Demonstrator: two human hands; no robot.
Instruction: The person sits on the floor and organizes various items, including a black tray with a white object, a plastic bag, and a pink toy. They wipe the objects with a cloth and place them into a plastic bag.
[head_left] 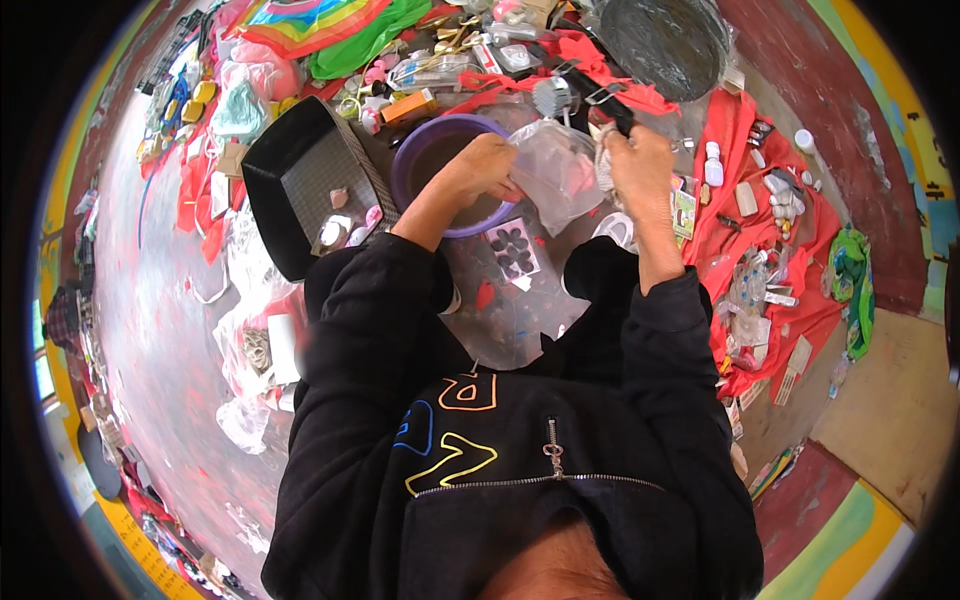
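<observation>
My left hand point(484, 168) reaches over a purple basin point(404, 165), its fingers closed on the rim of a translucent plastic container point(556, 182). Whether that container is a soft bag or a stiff tub is hard to tell. On its other side, my right hand point(643, 165) is closed around a crumpled whitish cloth point(603, 160), close to the container's right edge. Just beyond the right hand lie a black strap with a buckle point(598, 95) and a round metal piece point(551, 97). Dark water or shadow fills the basin; its bottom is hidden.
A black woven basket point(283, 170) with small items stands left of the basin. A card of dark round pieces point(513, 250) lies between my feet. Red cloth point(720, 260) with bottles and packets spreads at right. A large black round tub point(660, 45) stands at the back.
</observation>
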